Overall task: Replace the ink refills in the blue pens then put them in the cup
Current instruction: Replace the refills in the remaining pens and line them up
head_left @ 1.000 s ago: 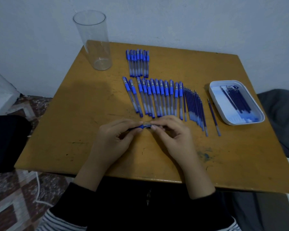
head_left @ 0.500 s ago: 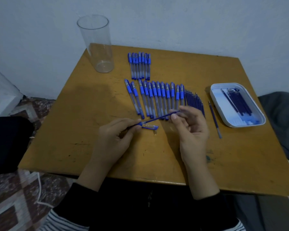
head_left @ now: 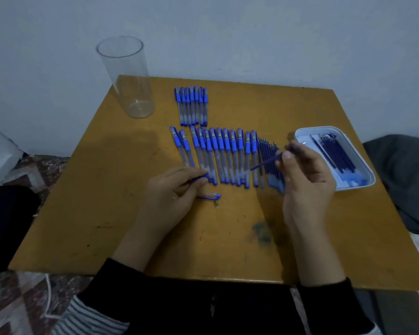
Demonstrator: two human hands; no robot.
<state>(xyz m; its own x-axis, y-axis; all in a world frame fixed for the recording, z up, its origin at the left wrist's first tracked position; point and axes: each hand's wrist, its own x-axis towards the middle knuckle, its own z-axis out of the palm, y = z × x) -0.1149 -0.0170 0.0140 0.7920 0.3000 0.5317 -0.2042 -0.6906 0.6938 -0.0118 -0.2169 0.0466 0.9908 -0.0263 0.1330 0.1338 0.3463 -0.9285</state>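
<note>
A pen in pieces, one part in each hand.

Nearest, the left hand (head_left: pixel 169 197) has its grip pinched on a pen barrel (head_left: pixel 200 178), mostly hidden under the fingers. The right hand (head_left: pixel 305 187) has its grip clamped on a thin refill (head_left: pixel 264 163) whose far end is blurred. Between the hands, a blue cap (head_left: pixel 209 196) and a tiny part (head_left: pixel 217 203), too small to identify, lie on the surface (head_left: pixel 107 189). Beyond are a row of blue pens (head_left: pixel 218 155), loose refills (head_left: pixel 270 151) partly behind the right hand, a white tray (head_left: pixel 363 165) holding spare refills (head_left: pixel 334 153), a second pen group (head_left: pixel 191 106), and the clear cup (head_left: pixel 128 78) upright at the far left corner.
</note>
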